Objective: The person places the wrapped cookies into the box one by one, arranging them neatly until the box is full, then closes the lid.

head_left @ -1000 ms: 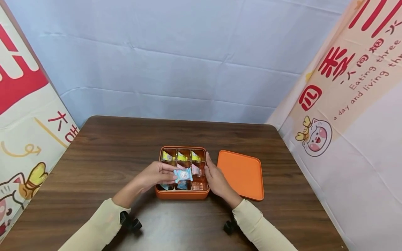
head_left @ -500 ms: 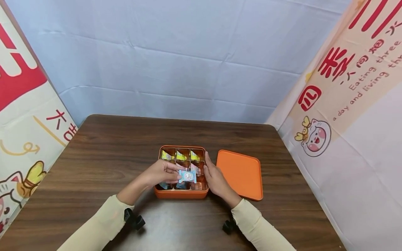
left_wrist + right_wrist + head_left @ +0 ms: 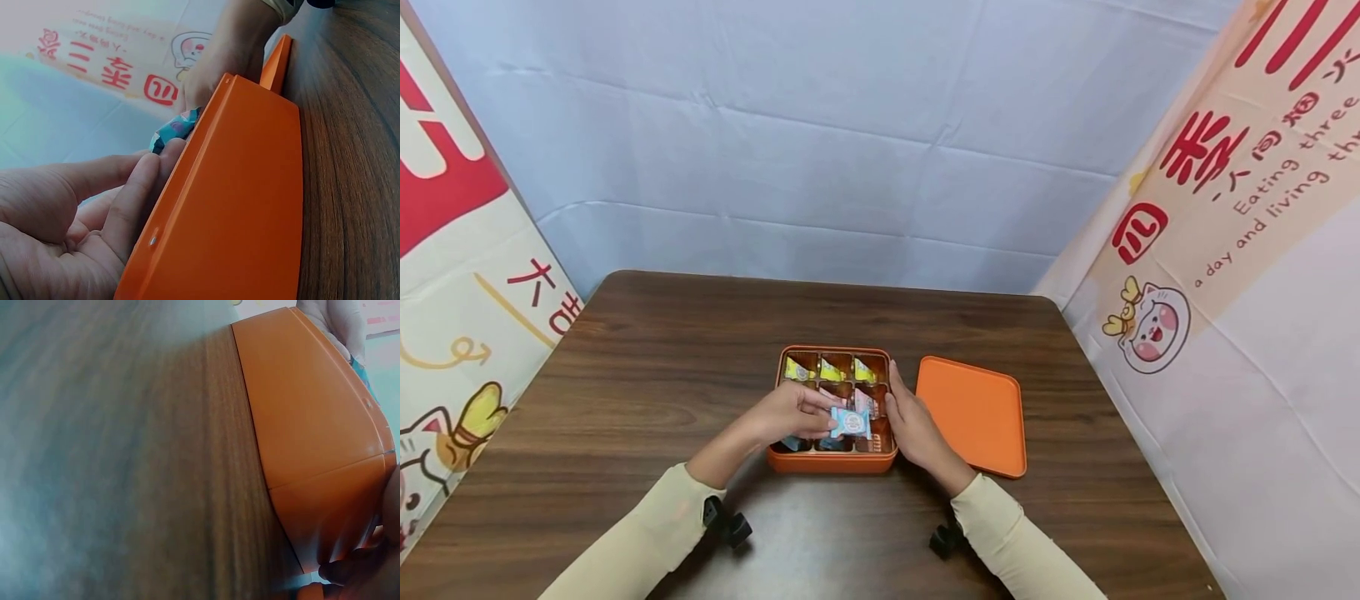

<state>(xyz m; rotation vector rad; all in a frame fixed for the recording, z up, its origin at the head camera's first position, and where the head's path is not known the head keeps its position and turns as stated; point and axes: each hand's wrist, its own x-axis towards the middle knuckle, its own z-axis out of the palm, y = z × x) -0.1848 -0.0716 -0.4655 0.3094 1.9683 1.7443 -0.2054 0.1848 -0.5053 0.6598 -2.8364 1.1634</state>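
Observation:
My left hand [image 3: 781, 415] pinches a small blue wrapped candy [image 3: 852, 423] between thumb and fingers, over the front right part of an orange box [image 3: 831, 463]. In the left wrist view the candy [image 3: 174, 131] is at the fingertips, just past the box rim. Sectioned compartments inside the box show yellow packets [image 3: 801, 369] in the back row and pink packets [image 3: 865, 402] in the middle. Blue packets in front are partly covered by my left hand. Along the box's right wall lies my right hand [image 3: 921, 429], fingers extended and touching it.
An orange lid [image 3: 973, 417] lies flat on the brown wooden table [image 3: 685, 350], to the right of the box. Pale cloth hangs behind the table, with printed banners on both sides. Each wrist wears a black camera mount.
My left hand has shifted to the right over the box with the blue candy, now nearer the front right compartment. The right hand stays at the box's side.

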